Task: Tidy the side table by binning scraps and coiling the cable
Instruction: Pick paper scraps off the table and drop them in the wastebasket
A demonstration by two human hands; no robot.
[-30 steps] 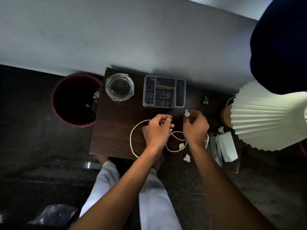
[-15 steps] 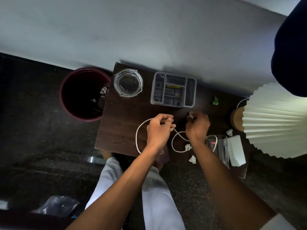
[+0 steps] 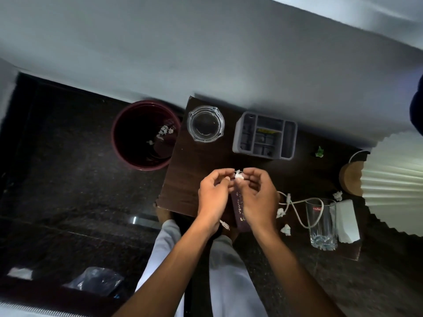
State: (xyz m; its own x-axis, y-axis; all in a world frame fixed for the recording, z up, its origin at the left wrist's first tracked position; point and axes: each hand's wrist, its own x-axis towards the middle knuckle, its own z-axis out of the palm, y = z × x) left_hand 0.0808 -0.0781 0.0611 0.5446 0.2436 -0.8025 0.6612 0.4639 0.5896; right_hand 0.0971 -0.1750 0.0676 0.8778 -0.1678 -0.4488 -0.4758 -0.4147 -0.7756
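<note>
Both hands meet above the middle of the dark wood-grain side table (image 3: 183, 175). Left hand (image 3: 214, 199) and right hand (image 3: 259, 197) face each other, fingertips pinched narrow on one small crumpled white paper scrap (image 3: 239, 176); which hand bears it cannot be told, it looks shared. Judgement: scrap is near weightless, soft and crushable, no slip risk, so a light two-finger pinch anywhere on the wad should do. More white scraps lie on the right half of the table (image 3: 285, 229), (image 3: 280, 212), (image 3: 337, 195), plus a green one (image 3: 319, 152) near the back edge. White cable (image 3: 297, 202) lies loose in an open loop to the right of the right hand, passing beside the clear cut-base glass (image 3: 321, 223); a small connector shows on it. Judgement: cable is thin, limp and smooth, will spring out of shape; best taken near one end and wound in loops, keeping clear of the glass, which is fragile and could tip. Maroon round bin (image 3: 128, 154) stands on the floor, just beside the table's left edge, white scraps already inside. Also on the table: heavy clear glass ashtray (image 3: 206, 124), grey plastic compartment organiser (image 3: 265, 136), pleated white lampshade (image 3: 393, 179) on a cork-like base.
</note>
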